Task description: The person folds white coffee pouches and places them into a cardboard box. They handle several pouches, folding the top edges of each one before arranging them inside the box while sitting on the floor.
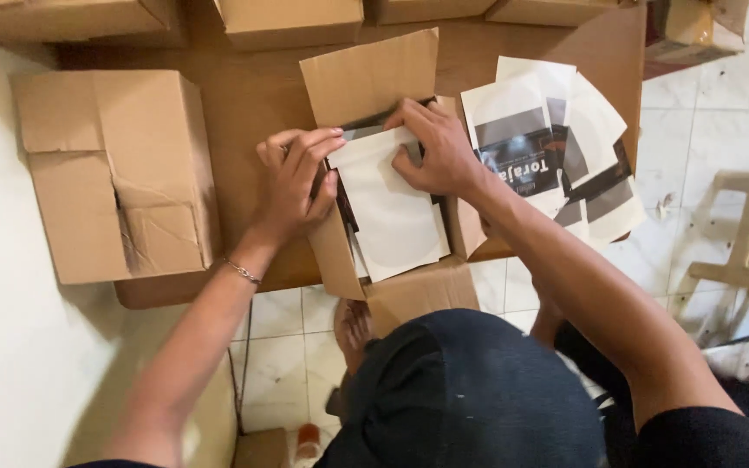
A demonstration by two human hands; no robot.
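White pouches stand in an open box, between both hands: left hand and right hand each pinch their top edge.

The open box and the closed box are plain matt brown cardboard, the closed one creased and dented. The pouches look like smooth matt white paper. Floor tiles are glossy white, the bracelet shiny metal.

soft, even indoor light, fairly bright, with no hard glare. the pale wall at nine o'clock looks washed out. faint shadows sit under the brown cardboard boxes. the dark cap at six o'clock is blurred, too close for focus.
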